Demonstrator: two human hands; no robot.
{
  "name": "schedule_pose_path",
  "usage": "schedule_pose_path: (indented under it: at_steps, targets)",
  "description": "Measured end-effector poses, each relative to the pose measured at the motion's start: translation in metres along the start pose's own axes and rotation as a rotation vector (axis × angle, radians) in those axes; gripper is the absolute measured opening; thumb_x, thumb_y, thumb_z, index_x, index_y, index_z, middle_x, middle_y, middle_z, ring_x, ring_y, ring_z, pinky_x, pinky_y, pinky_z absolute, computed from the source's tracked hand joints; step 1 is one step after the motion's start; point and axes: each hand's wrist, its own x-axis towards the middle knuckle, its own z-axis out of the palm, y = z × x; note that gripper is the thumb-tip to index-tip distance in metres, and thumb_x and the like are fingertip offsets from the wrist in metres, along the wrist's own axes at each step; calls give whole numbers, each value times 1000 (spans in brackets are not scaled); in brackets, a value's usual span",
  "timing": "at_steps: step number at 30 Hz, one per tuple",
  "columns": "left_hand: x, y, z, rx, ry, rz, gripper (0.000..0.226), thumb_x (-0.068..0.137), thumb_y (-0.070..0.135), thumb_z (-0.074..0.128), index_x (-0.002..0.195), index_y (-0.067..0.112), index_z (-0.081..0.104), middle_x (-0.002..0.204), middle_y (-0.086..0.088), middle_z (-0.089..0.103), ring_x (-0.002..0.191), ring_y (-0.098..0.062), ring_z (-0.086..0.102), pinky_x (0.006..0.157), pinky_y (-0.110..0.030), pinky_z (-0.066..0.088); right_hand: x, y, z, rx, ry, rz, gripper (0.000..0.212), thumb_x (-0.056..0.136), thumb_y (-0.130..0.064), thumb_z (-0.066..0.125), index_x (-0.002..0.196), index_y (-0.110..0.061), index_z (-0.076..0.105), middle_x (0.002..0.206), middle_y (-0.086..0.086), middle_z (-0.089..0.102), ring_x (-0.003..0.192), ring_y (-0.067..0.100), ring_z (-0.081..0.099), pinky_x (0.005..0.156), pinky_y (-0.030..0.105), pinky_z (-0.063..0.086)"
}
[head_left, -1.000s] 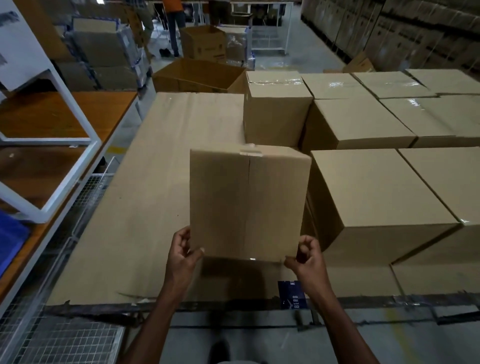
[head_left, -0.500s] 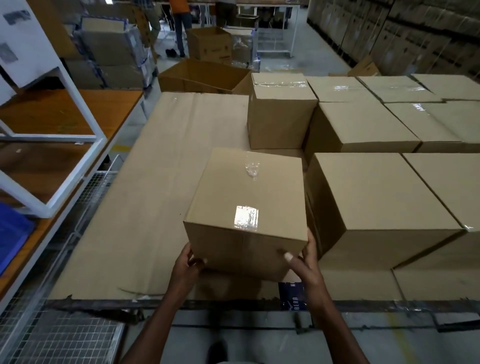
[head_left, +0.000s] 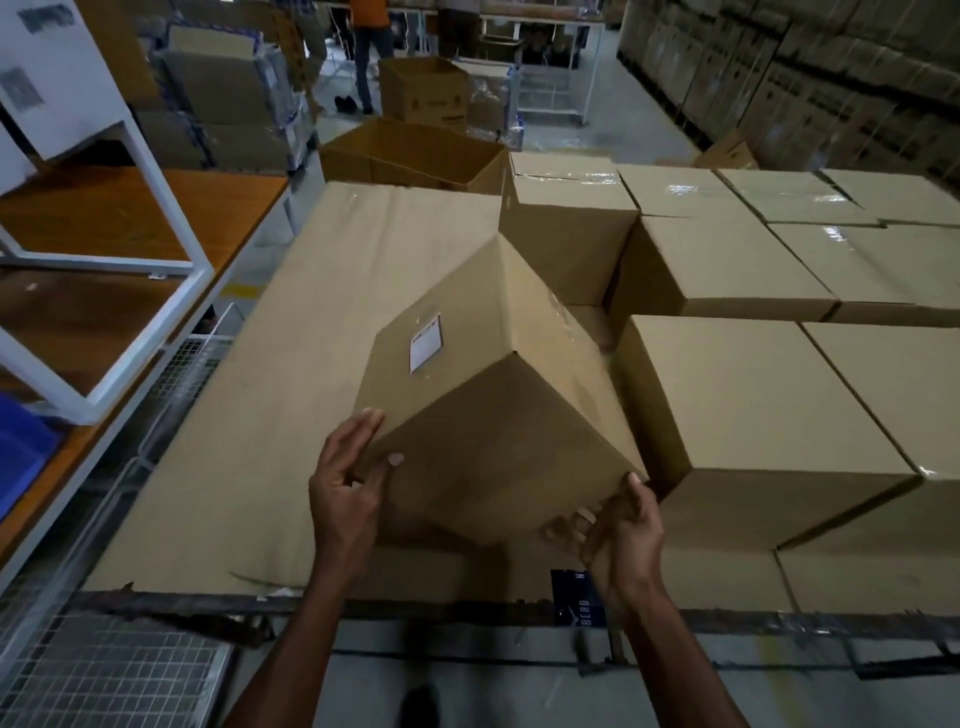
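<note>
A sealed brown cardboard box (head_left: 498, 410) is tilted on a corner above the flat cardboard sheet (head_left: 270, 441), a white label on its left face. My left hand (head_left: 345, 478) grips the box's near left corner, thumb on the front face. My right hand (head_left: 621, 535) cups the lower right corner from beneath, fingers curled under it. Both forearms reach in from the bottom of the view.
Several sealed boxes (head_left: 748, 421) stand in rows to the right and behind. An open carton (head_left: 415, 156) sits at the far end. A white frame (head_left: 156, 249) stands on the wooden bench at left, with a wire mesh cage (head_left: 104, 670) below. A person (head_left: 369, 47) stands far back.
The box has been turned in my hands from lying flat to tilted on a corner, showing a labelled face. Both hands shifted to its lower corners.
</note>
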Motion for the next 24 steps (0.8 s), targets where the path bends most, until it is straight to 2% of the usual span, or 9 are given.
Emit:
schedule_pose_path:
  at_steps: [2,4,6,9,13,15,18,21,24]
  targets:
    - [4,1,-2,89,-10,88,52,82,12,81,132,22,67,142,2,61,139,-19,50,115,-45,44,6,13,-6,16,18,129,53,103,-53,37,137,-19,59,120,17,73,113,44,66,110,71,37]
    - [9,-1,-4,192,-26,161,54,81,6,82,130,21,69,142,4,61,145,-24,43,119,-46,38,9,26,-10,15,39,273,54,100,-57,38,126,-16,62,134,21,66,118,50,64,114,69,32]
    - [11,2,-3,267,-41,237,54,78,5,84,127,22,70,140,5,63,146,-27,40,118,-43,38,14,39,-14,-12,70,371,53,102,-56,38,117,-12,62,134,21,66,114,51,66,110,61,40]
    - [10,3,2,340,-62,358,54,73,4,88,123,20,74,134,3,66,143,-34,41,115,-45,41,19,53,-19,-162,84,432,58,105,-54,38,129,-6,59,129,19,70,112,47,68,95,53,50]
    - [5,6,9,310,-107,339,55,72,2,89,121,22,75,134,5,67,147,-30,38,115,-38,42,16,52,-22,-366,36,411,45,100,-47,53,132,-15,60,125,15,73,118,43,66,104,56,51]
    - [3,6,10,277,-131,327,53,72,-3,88,118,19,77,133,3,68,149,-28,37,114,-32,43,6,45,-18,-498,-32,358,40,102,-44,54,128,-16,67,118,9,77,116,38,67,103,51,52]
    - [0,5,10,269,-173,354,51,72,-10,85,115,17,78,131,1,68,149,-30,37,111,-22,44,-12,30,-12,-679,-52,124,29,104,-24,55,102,-6,77,98,8,80,96,34,72,80,38,53]
    - [-2,8,9,304,-159,393,50,71,-10,86,113,17,79,128,-1,70,144,-35,42,111,-17,40,-33,5,-7,-807,-114,-151,33,104,-16,56,80,-2,73,78,11,76,72,28,67,62,31,49]
    - [-5,11,8,326,-168,410,47,72,-8,85,111,17,79,126,-1,71,142,-35,43,110,-15,39,-56,-25,2,-888,-289,-385,38,104,-10,56,68,-1,66,64,13,68,56,20,60,55,23,47]
